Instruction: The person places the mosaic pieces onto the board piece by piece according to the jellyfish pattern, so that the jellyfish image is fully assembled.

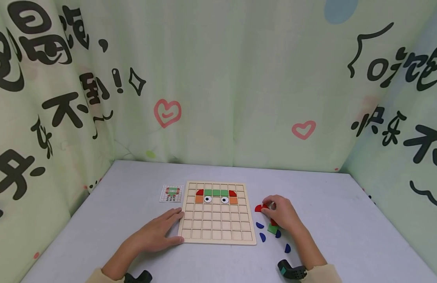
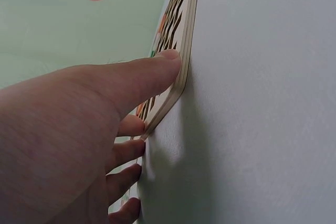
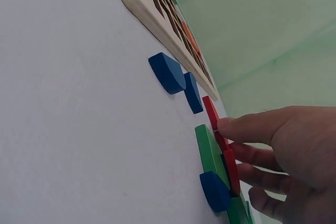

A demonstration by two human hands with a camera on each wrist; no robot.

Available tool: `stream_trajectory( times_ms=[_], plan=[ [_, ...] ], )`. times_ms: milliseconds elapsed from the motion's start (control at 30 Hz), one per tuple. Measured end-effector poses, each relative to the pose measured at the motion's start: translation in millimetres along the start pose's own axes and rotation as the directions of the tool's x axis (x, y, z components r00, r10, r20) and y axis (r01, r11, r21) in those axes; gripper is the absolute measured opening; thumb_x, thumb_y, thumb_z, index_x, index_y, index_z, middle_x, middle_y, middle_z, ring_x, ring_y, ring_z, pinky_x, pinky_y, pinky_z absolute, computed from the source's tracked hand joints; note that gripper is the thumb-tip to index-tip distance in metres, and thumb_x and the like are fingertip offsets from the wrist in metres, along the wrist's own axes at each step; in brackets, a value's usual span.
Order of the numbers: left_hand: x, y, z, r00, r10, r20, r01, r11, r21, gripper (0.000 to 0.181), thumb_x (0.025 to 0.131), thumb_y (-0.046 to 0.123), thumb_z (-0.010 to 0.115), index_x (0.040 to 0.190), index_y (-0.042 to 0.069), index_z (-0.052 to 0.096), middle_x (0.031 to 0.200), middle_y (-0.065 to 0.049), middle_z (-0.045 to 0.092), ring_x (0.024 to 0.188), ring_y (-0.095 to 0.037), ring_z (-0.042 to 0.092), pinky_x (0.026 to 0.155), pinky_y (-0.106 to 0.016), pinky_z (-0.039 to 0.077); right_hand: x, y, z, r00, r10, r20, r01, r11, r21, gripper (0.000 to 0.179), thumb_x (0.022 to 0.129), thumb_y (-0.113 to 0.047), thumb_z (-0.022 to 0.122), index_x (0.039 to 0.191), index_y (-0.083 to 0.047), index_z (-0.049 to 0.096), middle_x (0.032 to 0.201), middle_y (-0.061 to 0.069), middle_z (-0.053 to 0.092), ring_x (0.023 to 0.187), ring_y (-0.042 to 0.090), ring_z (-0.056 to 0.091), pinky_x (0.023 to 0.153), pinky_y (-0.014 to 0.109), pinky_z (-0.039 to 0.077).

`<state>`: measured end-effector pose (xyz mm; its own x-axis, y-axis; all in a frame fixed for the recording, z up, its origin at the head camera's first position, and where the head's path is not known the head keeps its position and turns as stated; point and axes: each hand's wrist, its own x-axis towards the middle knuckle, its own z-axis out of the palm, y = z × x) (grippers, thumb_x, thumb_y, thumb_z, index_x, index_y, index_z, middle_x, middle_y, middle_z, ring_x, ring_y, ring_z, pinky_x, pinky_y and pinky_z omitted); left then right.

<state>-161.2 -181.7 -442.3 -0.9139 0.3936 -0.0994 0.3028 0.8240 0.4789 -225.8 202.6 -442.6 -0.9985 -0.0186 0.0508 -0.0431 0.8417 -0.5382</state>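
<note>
A wooden grid board (image 1: 216, 226) lies on the table, its upper rows holding red rounded pieces (image 1: 232, 193), green squares (image 1: 216, 193), orange squares (image 1: 199, 199) and two eye pieces (image 1: 224, 200). My left hand (image 1: 156, 232) rests against the board's left side, thumb (image 2: 152, 74) at the near corner and fingers along the edge. To the right of the board, my right hand (image 1: 282, 213) pinches a red piece (image 1: 265, 206) between thumb and fingers; the fingertips partly cover it. Beside it lies another red rounded piece (image 1: 258, 208).
Several blue rounded pieces (image 1: 262, 237) and a green piece (image 1: 272, 228) lie loose by the right hand, with a red piece (image 1: 273, 222) partly under it. A card (image 1: 171, 193) with a robot-like figure lies left of the board. Curtains (image 1: 218, 98) surround the table.
</note>
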Motion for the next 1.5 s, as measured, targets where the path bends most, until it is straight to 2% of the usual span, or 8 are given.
stream_trajectory(
  times_ms=[233, 333, 567, 733, 1100, 1500],
  plan=[
    [-0.6, 1.2, 0.1, 1.0, -0.005, 0.0, 0.005, 1.0, -0.003, 0.078, 0.085, 0.048, 0.069, 0.147, 0.012, 0.04, 0.156, -0.006, 0.034, 0.144, -0.029, 0.033, 0.114, -0.051, 0.034, -1.7, 0, -4, 0.999, -0.019, 0.034, 0.019, 1.0, 0.013, 0.031, 0.082, -0.014, 0.076, 0.112, -0.01, 0.069, 0.106, 0.008, 0.065, 0.094, 0.022, 0.055, 0.068, 0.025, 0.057],
    [-0.3, 1.3, -0.2, 1.0, -0.004, -0.001, 0.004, 1.0, -0.001, 0.078, 0.085, 0.048, 0.069, 0.147, 0.012, 0.04, 0.156, -0.006, 0.034, 0.144, -0.029, 0.033, 0.114, -0.051, 0.034, -2.1, 0, -7, 0.999, -0.023, 0.044, 0.023, 1.0, 0.007, 0.031, 0.081, -0.012, 0.076, 0.112, -0.01, 0.069, 0.106, 0.008, 0.065, 0.093, 0.022, 0.055, 0.07, 0.028, 0.057],
    [-0.9, 0.9, -0.2, 1.0, 0.001, 0.0, -0.001, 1.0, -0.003, 0.078, 0.085, 0.049, 0.069, 0.148, 0.012, 0.04, 0.156, -0.006, 0.034, 0.144, -0.03, 0.033, 0.114, -0.052, 0.034, -0.4, 4, -7, 0.998, -0.036, 0.059, 0.036, 0.999, -0.004, 0.025, 0.083, -0.01, 0.074, 0.107, -0.011, 0.07, 0.097, 0.005, 0.063, 0.085, 0.019, 0.051, 0.062, 0.022, 0.05],
    [-0.5, 0.7, 0.2, 1.0, -0.002, -0.001, 0.002, 1.0, -0.005, 0.078, 0.085, 0.049, 0.069, 0.147, 0.012, 0.04, 0.156, -0.006, 0.034, 0.145, -0.03, 0.032, 0.114, -0.052, 0.034, -0.2, 4, -7, 0.998, -0.027, 0.052, 0.027, 1.0, 0.006, 0.025, 0.083, -0.01, 0.074, 0.108, -0.01, 0.069, 0.095, 0.005, 0.063, 0.083, 0.018, 0.051, 0.06, 0.022, 0.05],
    [-0.3, 0.2, 0.1, 1.0, 0.005, 0.003, -0.005, 1.0, -0.009, 0.078, 0.085, 0.049, 0.068, 0.147, 0.012, 0.04, 0.156, -0.007, 0.034, 0.145, -0.03, 0.032, 0.114, -0.052, 0.034, -1.8, -1, -9, 0.997, -0.059, 0.046, 0.056, 0.996, 0.065, 0.025, 0.084, -0.012, 0.072, 0.109, -0.013, 0.069, 0.104, 0.006, 0.066, 0.089, 0.019, 0.053, 0.059, 0.02, 0.051],
    [-2.7, 1.7, -1.8, 1.0, 0.024, 0.0, -0.024, 1.0, -0.017, 0.079, 0.085, 0.05, 0.068, 0.147, 0.01, 0.041, 0.156, -0.008, 0.033, 0.144, -0.032, 0.033, 0.113, -0.053, 0.034, -1.1, -10, 0, 0.995, -0.085, 0.053, 0.081, 0.994, 0.076, 0.021, 0.085, -0.011, 0.072, 0.106, -0.015, 0.07, 0.102, 0.003, 0.066, 0.089, 0.019, 0.052, 0.057, 0.022, 0.05]
  ],
)
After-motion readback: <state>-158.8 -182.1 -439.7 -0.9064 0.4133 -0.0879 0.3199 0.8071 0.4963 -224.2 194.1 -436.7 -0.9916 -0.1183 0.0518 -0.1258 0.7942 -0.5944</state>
